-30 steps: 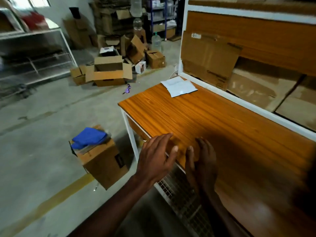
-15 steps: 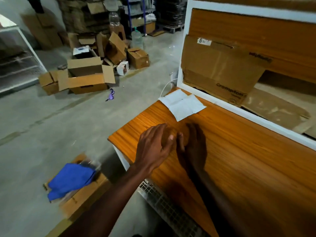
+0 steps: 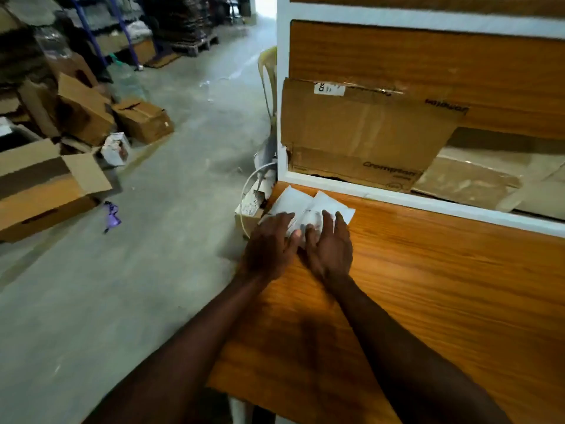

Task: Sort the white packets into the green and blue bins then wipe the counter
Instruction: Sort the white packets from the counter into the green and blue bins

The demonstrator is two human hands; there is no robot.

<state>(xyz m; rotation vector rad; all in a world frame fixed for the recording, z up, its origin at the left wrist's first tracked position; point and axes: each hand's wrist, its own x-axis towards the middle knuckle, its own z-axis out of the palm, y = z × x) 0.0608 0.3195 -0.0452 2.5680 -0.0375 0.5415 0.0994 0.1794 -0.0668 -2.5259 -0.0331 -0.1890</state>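
White packets [image 3: 308, 203] seemingly under both hands.

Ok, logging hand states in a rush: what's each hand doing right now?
Left hand: open, fingers straight, resting on the white packets.
Right hand: open, fingers straight on the same packets, gripping nothing.

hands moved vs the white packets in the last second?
Yes. Both the left hand and right hand went forward along the wooden counter toward its far corner, and now rest on the white packets there.
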